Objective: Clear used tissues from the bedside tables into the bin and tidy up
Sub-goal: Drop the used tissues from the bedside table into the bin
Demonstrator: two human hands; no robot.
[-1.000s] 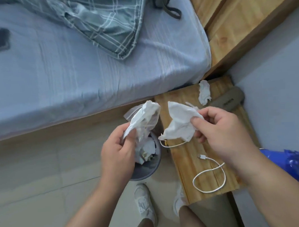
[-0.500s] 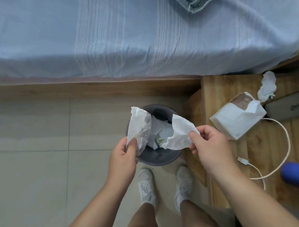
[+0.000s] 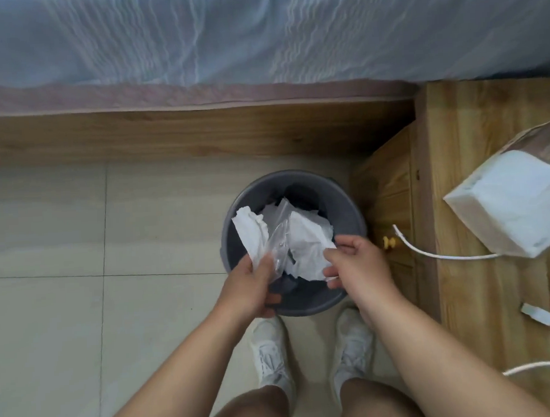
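A grey round bin (image 3: 349,217) stands on the floor tiles by the bed, with crumpled white paper inside. Both hands are over its mouth. My left hand (image 3: 250,288) grips a crumpled white tissue (image 3: 249,233) together with a clear plastic wrapper (image 3: 279,239). My right hand (image 3: 356,267) pinches a second crumpled tissue (image 3: 307,248) between thumb and fingers, just above the bin's contents. The wooden bedside table (image 3: 491,293) is to the right of the bin.
On the table lie a white tissue pack (image 3: 513,204) and a white charging cable (image 3: 433,254) with its plug (image 3: 537,315). The bed with a blue sheet (image 3: 260,35) and its wooden frame (image 3: 169,134) run along the top. My white shoes (image 3: 270,356) stand just below the bin.
My view swung from the bedside table down onto the bin. Both hands, each holding its tissue, moved off the table side and lowered onto the bin's mouth.
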